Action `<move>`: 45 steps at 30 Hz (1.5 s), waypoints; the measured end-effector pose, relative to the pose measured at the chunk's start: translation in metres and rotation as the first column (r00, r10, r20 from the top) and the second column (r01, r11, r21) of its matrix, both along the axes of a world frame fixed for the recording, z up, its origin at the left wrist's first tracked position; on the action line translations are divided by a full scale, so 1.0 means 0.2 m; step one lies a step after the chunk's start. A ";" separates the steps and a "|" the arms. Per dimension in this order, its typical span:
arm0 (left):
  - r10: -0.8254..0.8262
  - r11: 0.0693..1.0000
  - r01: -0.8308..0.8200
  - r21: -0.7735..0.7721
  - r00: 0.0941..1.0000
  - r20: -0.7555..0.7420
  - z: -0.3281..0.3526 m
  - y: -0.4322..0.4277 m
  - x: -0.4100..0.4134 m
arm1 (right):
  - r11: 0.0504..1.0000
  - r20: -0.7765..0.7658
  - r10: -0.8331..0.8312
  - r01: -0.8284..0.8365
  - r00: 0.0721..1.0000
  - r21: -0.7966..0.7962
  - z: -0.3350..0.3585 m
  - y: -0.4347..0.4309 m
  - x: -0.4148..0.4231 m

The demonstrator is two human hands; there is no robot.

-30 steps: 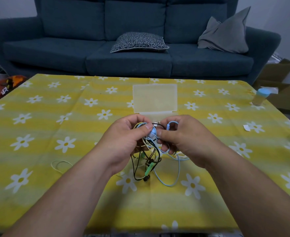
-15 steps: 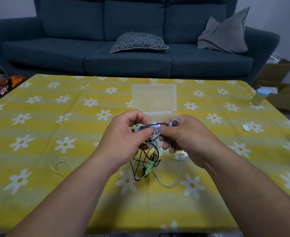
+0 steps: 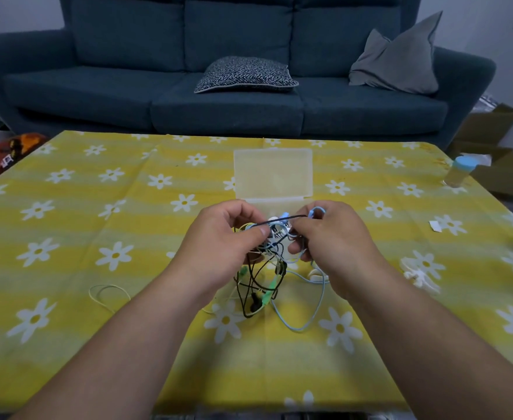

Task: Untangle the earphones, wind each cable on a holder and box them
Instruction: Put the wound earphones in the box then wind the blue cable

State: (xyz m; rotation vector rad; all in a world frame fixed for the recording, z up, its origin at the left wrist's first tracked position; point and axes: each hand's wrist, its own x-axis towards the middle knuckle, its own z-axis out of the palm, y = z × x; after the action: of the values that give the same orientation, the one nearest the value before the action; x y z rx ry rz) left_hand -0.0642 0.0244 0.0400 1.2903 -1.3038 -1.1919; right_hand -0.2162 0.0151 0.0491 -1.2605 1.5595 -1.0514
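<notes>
Dark blue sofa [image 3: 234, 95] w/ 2 cushions, dim light.

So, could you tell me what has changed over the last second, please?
The left hand and right hand have drawn slightly apart, pulling a black cable taut between them. Both keep their grip on the earphone tangle, whose loops still trail on the tablecloth. The open box stays put.

Earphone tangle [image 3: 256, 301] (upper part) hidden

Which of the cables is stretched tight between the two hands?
The black cable: it runs straight from the left hand to the right hand, while the blue cable hangs in a loose loop.
</notes>
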 end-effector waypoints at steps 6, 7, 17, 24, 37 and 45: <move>0.015 0.994 -0.005 0.106 0.995 -0.095 0.02 0.00 0.00 | 0.999 0.185 0.043 -0.041 0.982 -0.017 0.01 0.01 0.04; 0.023 0.994 -0.011 0.110 0.994 -0.110 0.02 0.00 0.01 | 0.999 0.204 0.048 -0.044 0.978 -0.021 0.01 0.01 0.04; -0.079 0.995 0.085 0.046 0.988 -0.135 0.05 0.01 0.02 | 0.995 -0.034 0.101 -0.100 0.994 0.022 -0.02 0.02 0.03; 0.054 0.992 -0.046 0.120 0.997 -0.058 0.03 -0.01 0.02 | 0.999 0.117 0.046 -0.046 0.992 -0.001 0.02 0.03 0.03; 0.163 0.984 -0.160 0.075 0.986 -0.030 0.02 -0.02 0.04 | 0.973 -0.060 0.212 -0.217 0.975 -0.085 0.06 0.03 -0.03; 0.182 0.983 -0.179 -0.040 0.979 0.097 0.03 -0.03 0.06 | 0.976 0.012 0.155 -0.151 0.988 -0.158 0.08 0.01 -0.08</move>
State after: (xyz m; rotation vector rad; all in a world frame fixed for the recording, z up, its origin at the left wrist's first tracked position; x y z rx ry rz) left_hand -0.0515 0.0192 0.0460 1.4294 -1.2420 -0.9880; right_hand -0.2316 0.0174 0.0655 -1.4455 1.3588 -1.1021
